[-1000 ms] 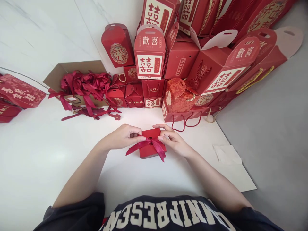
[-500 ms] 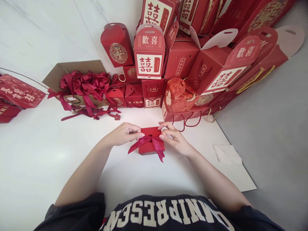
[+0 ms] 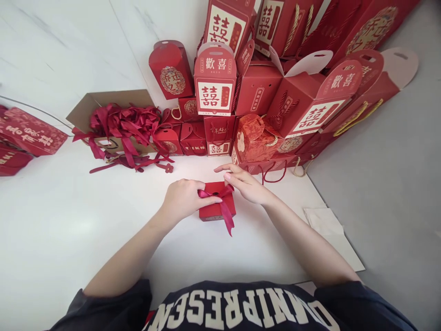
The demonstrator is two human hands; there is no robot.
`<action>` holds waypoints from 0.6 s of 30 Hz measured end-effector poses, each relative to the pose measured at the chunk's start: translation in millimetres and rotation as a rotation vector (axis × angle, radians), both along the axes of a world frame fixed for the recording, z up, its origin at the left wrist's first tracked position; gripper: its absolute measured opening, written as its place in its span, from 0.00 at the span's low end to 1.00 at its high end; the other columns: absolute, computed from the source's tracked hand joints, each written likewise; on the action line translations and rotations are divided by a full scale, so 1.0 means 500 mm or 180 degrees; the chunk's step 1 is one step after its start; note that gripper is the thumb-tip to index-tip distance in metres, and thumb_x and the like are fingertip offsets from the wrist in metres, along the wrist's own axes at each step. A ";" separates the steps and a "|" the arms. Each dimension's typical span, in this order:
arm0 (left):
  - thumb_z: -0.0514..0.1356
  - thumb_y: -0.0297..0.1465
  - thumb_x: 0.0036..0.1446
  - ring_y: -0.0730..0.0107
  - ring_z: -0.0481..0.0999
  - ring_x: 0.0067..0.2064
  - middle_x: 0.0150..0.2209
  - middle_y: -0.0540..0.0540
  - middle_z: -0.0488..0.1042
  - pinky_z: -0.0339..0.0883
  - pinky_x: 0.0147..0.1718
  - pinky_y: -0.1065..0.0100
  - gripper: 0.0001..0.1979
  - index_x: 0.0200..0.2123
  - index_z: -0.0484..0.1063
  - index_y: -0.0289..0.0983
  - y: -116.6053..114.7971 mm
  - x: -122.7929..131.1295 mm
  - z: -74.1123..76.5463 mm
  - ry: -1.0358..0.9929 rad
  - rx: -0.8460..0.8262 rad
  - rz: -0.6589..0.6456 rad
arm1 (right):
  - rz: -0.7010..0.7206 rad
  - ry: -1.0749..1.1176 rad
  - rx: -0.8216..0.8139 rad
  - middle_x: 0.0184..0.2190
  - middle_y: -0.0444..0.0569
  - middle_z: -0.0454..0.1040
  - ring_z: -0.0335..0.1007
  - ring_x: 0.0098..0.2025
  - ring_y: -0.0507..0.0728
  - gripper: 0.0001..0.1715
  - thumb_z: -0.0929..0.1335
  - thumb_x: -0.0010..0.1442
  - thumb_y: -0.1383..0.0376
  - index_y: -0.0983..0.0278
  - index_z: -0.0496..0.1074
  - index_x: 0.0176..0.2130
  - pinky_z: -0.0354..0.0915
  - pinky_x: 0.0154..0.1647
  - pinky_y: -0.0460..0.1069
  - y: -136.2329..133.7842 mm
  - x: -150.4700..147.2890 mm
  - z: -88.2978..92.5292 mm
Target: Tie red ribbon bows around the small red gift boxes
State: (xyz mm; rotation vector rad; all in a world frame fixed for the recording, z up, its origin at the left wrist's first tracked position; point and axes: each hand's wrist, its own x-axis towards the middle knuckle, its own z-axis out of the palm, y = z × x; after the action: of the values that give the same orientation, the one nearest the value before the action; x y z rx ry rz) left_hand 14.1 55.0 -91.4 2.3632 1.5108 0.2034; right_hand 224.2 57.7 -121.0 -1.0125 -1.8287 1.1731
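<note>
A small red gift box (image 3: 211, 212) sits on the white table in front of me, tied on top with a dark pink ribbon bow (image 3: 227, 217). My left hand (image 3: 182, 197) is closed at the box's left side, its thumb lying across the bow's knot. The fingers are curled and partly hidden, as is the bow's left side. One ribbon tail hangs over the box's front. My right hand (image 3: 246, 184) hovers at the box's back right corner with its fingers stretched out, close to the right loop. Whether it touches the ribbon I cannot tell.
Behind stand stacked red gift boxes (image 3: 215, 78) and bags with rope handles. At left back, a cardboard box (image 3: 81, 110) overflows with ribbons (image 3: 124, 122). Red packages (image 3: 31, 133) lie far left. A white sheet (image 3: 322, 220) lies near the table's right edge.
My left thumb has moved right, from the left loop onto the bow's knot. My right hand has let go of the right loop and straightened its fingers, shifting slightly back and left.
</note>
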 end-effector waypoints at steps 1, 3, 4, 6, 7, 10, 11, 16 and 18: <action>0.59 0.57 0.47 0.70 0.58 0.20 0.16 0.50 0.62 0.44 0.23 0.68 0.29 0.16 0.60 0.38 0.000 -0.001 0.002 0.0017 -0.0018 -0.0005 | -0.0043 0.0012 -0.0021 0.52 0.50 0.69 0.65 0.54 0.59 0.32 0.58 0.67 0.49 0.63 0.66 0.20 0.56 0.58 0.55 0.011 -0.004 -0.005; 0.59 0.58 0.47 0.71 0.57 0.20 0.16 0.51 0.63 0.45 0.23 0.68 0.29 0.17 0.60 0.38 0.002 -0.008 0.008 -0.0007 -0.0085 -0.0025 | -0.0099 0.0062 -0.0112 0.49 0.51 0.71 0.67 0.52 0.59 0.31 0.59 0.66 0.48 0.63 0.68 0.20 0.58 0.56 0.54 0.024 -0.010 -0.015; 0.60 0.57 0.47 0.72 0.57 0.20 0.17 0.51 0.63 0.45 0.23 0.69 0.29 0.17 0.60 0.37 0.004 -0.013 0.014 -0.0051 -0.0155 -0.0053 | -0.0108 0.0115 -0.0163 0.48 0.52 0.72 0.67 0.52 0.59 0.30 0.59 0.66 0.49 0.63 0.70 0.23 0.58 0.56 0.54 0.026 -0.010 -0.019; 0.60 0.56 0.47 0.74 0.56 0.21 0.16 0.52 0.62 0.46 0.23 0.69 0.28 0.18 0.62 0.37 0.009 -0.028 0.027 -0.0238 -0.0459 -0.0152 | -0.0146 0.0250 -0.0253 0.50 0.50 0.71 0.67 0.54 0.58 0.23 0.60 0.67 0.50 0.62 0.74 0.35 0.59 0.55 0.53 0.017 -0.006 -0.022; 0.61 0.55 0.48 0.74 0.55 0.21 0.17 0.53 0.61 0.46 0.23 0.70 0.27 0.19 0.63 0.37 0.013 -0.036 0.034 -0.0382 -0.0705 -0.0223 | -0.0207 0.0285 -0.0286 0.52 0.50 0.71 0.66 0.54 0.57 0.21 0.59 0.67 0.51 0.61 0.73 0.42 0.60 0.55 0.53 0.009 -0.001 -0.022; 0.59 0.50 0.53 0.76 0.53 0.22 0.19 0.54 0.58 0.47 0.22 0.71 0.22 0.23 0.67 0.37 0.028 -0.059 0.050 -0.0875 -0.1427 -0.0452 | -0.0561 0.0105 -0.0334 0.48 0.48 0.72 0.69 0.49 0.56 0.19 0.60 0.67 0.51 0.60 0.69 0.47 0.62 0.50 0.51 -0.027 0.018 -0.016; 0.58 0.49 0.56 0.76 0.54 0.22 0.19 0.54 0.58 0.47 0.22 0.71 0.21 0.24 0.68 0.36 0.033 -0.065 0.051 -0.1003 -0.1549 -0.0519 | -0.0640 -0.0024 -0.0354 0.44 0.48 0.73 0.70 0.45 0.55 0.19 0.60 0.67 0.51 0.61 0.69 0.44 0.63 0.48 0.51 -0.040 0.024 -0.015; 0.52 0.44 0.61 0.73 0.60 0.25 0.23 0.54 0.61 0.54 0.26 0.71 0.16 0.42 0.70 0.39 0.043 -0.074 0.047 -0.1256 -0.0806 0.0028 | -0.0577 -0.0498 -0.0582 0.28 0.44 0.73 0.69 0.31 0.53 0.23 0.57 0.68 0.50 0.62 0.68 0.33 0.62 0.37 0.48 -0.102 0.035 -0.017; 0.50 0.44 0.63 0.70 0.65 0.27 0.25 0.53 0.66 0.57 0.29 0.70 0.17 0.46 0.68 0.41 0.036 -0.074 0.053 -0.1065 -0.0286 0.0431 | -0.0512 -0.0551 -0.0614 0.28 0.44 0.73 0.68 0.31 0.53 0.23 0.57 0.68 0.50 0.62 0.68 0.34 0.61 0.36 0.48 -0.123 0.028 -0.013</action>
State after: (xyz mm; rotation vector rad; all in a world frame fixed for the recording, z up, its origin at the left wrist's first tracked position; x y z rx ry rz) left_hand -23.1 72.8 -64.9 2.0357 1.4803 0.5236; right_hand 238.2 -4.0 -127.4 -1.3827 -1.7504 1.2117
